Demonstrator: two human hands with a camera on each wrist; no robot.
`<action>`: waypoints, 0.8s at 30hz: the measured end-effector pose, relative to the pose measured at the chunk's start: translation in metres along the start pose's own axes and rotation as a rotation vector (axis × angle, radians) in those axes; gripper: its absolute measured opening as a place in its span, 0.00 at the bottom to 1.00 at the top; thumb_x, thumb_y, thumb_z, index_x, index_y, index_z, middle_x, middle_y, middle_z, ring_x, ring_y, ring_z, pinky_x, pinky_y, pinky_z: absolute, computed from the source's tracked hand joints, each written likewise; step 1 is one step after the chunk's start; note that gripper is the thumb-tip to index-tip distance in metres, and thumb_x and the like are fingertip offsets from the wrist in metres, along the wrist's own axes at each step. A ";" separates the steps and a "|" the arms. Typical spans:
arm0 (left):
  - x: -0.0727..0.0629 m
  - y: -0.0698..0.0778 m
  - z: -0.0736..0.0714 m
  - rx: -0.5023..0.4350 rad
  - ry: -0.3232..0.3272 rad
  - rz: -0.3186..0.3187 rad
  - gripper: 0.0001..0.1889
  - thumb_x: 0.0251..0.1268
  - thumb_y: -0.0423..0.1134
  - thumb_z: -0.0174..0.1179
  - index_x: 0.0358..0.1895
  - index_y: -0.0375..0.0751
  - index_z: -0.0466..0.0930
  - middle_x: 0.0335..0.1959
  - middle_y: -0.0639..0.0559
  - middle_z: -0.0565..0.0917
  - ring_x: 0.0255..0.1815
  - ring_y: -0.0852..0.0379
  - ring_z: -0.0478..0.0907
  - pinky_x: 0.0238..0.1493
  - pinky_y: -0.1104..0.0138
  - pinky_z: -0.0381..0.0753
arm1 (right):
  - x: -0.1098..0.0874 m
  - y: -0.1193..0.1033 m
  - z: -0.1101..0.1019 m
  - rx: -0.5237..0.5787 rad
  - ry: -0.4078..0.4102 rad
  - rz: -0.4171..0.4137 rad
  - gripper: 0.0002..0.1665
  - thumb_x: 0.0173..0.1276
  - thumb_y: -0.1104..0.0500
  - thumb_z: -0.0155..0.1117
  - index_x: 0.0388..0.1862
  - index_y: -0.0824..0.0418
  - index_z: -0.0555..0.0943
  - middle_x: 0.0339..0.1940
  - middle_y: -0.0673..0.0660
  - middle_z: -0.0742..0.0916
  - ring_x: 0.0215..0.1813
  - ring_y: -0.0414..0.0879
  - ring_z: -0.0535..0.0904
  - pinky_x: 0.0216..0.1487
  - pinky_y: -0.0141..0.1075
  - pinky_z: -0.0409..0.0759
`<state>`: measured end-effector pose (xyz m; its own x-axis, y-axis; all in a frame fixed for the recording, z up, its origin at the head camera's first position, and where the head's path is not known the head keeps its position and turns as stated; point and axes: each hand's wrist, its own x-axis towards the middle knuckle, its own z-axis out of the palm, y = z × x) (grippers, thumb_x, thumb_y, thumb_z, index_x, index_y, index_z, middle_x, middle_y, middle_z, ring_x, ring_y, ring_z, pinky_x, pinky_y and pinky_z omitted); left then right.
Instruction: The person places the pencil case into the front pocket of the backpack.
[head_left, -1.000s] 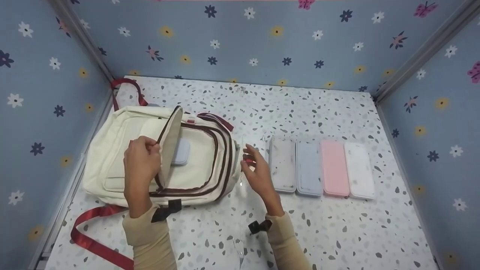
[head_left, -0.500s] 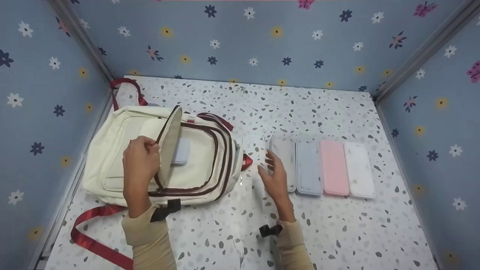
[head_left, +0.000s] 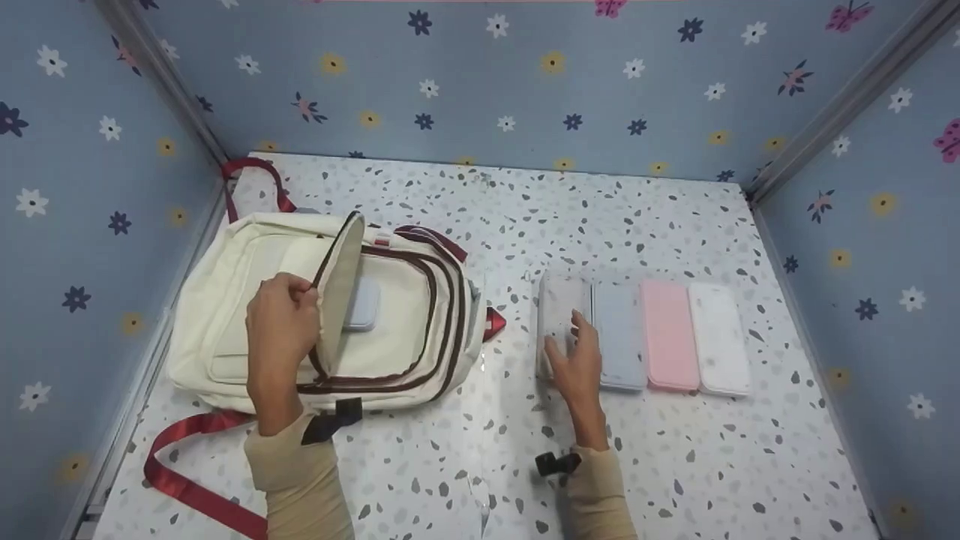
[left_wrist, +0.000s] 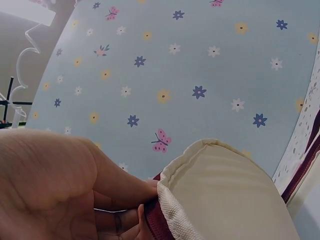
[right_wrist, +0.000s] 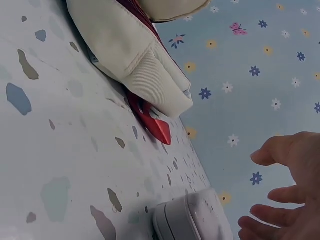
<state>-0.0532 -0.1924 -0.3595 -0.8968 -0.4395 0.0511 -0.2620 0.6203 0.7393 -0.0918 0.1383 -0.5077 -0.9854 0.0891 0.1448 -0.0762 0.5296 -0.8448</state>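
Observation:
A cream backpack (head_left: 196, 315) with dark red zips lies on the left of the table. My left hand (head_left: 282, 330) pinches the edge of its front pocket flap (head_left: 343, 300) and holds it up; the left wrist view shows thumb and fingers on the zip edge. Inside the pocket lies a pale blue case (head_left: 364, 304), partly hidden by the flap. My right hand (head_left: 580, 367) hovers with spread fingers over the pale grey case (head_left: 562, 300), first in a row. In the right wrist view a gap separates fingers and case.
Beside the grey case lie a blue case (head_left: 621, 337), a pink case (head_left: 670, 337) and a white case (head_left: 718, 337). Red straps (head_left: 195, 491) stretch out from the backpack. Flowered walls (head_left: 480, 90) enclose the speckled table (head_left: 510, 217).
My right hand has moved away from the backpack's right end, rightward to above the grey case. A red strap tip shows where it was. My left hand keeps holding the flap.

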 end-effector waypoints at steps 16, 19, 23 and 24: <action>0.021 -0.045 0.020 0.032 -0.020 -0.022 0.11 0.69 0.33 0.50 0.44 0.29 0.77 0.38 0.36 0.78 0.42 0.41 0.74 0.47 0.51 0.69 | 0.011 0.043 0.011 -0.279 -0.008 0.292 0.44 0.61 0.48 0.64 0.71 0.66 0.62 0.66 0.70 0.71 0.67 0.63 0.67 0.68 0.53 0.63; 0.022 -0.046 0.020 0.032 -0.013 -0.017 0.10 0.68 0.33 0.50 0.44 0.29 0.77 0.38 0.36 0.78 0.43 0.41 0.75 0.48 0.51 0.69 | 0.012 0.043 0.012 -0.276 -0.013 0.305 0.44 0.61 0.48 0.64 0.71 0.66 0.61 0.66 0.70 0.70 0.68 0.63 0.66 0.69 0.52 0.63; 0.022 -0.046 0.020 0.032 -0.015 -0.016 0.10 0.68 0.33 0.50 0.44 0.29 0.77 0.38 0.36 0.78 0.43 0.41 0.75 0.48 0.50 0.69 | 0.010 0.043 0.016 -0.291 -0.016 0.296 0.44 0.61 0.48 0.65 0.70 0.67 0.62 0.64 0.71 0.72 0.67 0.64 0.67 0.68 0.52 0.64; 0.022 -0.046 0.019 0.032 -0.017 -0.017 0.10 0.68 0.34 0.50 0.44 0.30 0.77 0.38 0.37 0.78 0.43 0.41 0.75 0.49 0.50 0.69 | 0.009 0.043 0.017 -0.299 -0.014 0.290 0.44 0.60 0.49 0.65 0.70 0.68 0.62 0.64 0.71 0.72 0.66 0.64 0.67 0.68 0.52 0.64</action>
<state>-0.0682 -0.2185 -0.4055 -0.8979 -0.4393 0.0275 -0.2881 0.6338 0.7178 -0.1066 0.1471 -0.5516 -0.9617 0.2602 -0.0857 0.2501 0.7060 -0.6626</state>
